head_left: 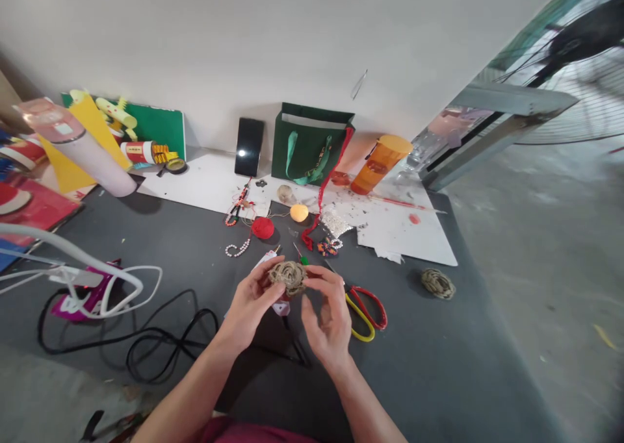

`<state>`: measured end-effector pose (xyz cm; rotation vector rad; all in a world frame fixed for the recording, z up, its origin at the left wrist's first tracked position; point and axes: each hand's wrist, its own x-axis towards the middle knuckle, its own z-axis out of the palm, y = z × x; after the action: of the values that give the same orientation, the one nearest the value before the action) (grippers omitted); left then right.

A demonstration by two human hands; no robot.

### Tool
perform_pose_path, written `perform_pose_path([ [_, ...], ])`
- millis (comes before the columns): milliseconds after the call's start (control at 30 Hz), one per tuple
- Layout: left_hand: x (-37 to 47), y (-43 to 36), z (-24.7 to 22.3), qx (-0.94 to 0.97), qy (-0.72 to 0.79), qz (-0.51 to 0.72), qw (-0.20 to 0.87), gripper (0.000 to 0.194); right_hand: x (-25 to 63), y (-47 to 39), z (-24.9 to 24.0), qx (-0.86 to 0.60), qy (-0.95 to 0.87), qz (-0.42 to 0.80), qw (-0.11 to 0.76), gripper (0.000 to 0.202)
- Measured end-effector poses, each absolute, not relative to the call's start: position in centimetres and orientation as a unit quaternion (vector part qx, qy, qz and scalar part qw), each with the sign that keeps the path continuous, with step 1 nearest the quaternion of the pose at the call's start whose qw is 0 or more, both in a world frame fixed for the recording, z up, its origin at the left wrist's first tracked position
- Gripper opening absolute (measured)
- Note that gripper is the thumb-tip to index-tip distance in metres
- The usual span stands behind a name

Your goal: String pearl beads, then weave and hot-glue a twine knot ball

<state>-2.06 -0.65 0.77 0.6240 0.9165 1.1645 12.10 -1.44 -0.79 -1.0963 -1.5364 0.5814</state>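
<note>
A coiled grey-brown cord bundle [288, 277] is raised over the dark table. My left hand [254, 300] grips it from the left, thumb across its front. At its right edge, the fingertips of my right hand [327, 310] touch the bundle, while the thumb stands apart from it. Scissors [366, 313] with red and yellow handles lie right of my right hand. Behind the hands are a red yarn ball [262, 227], a pale yellow ball [299, 213] and a beaded strand [238, 248]. A similar cord bundle [438, 284] rests farther right.
A green gift bag [312, 144], a phone [249, 147] and an orange bottle [380, 164] stand along the wall. At the left are a pink bottle [80, 147], a purple power strip [92, 293] and looping black cables [170, 342].
</note>
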Motion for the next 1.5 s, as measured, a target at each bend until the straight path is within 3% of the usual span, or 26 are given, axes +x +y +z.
perform_pose_path([
  [167,-2.2,-0.8,0.8,0.338,0.426,0.504,0.671,0.047,12.1,-1.3,-1.2,-0.505,-0.496,0.436,0.556,0.023],
  [433,-2.3,-0.7,0.7,0.348,0.453,0.487,0.661,0.061,12.2,-1.0,-1.5,-0.457,-0.427,0.538,0.565,0.026],
  [567,-2.4,-0.7,1.2,0.359,0.435,0.461,0.685,0.060,12.3,-0.8,-1.8,-0.460,-0.415,0.543,0.567,0.024],
  [767,-2.1,-0.6,1.7,0.375,0.485,0.462,0.641,0.028,12.1,-0.9,-1.3,-0.454,-0.460,0.543,0.537,0.023],
  [1500,-2.2,-0.6,1.0,0.329,0.430,0.469,0.698,0.050,11.9,-0.8,-1.5,-0.442,-0.433,0.535,0.575,0.028],
])
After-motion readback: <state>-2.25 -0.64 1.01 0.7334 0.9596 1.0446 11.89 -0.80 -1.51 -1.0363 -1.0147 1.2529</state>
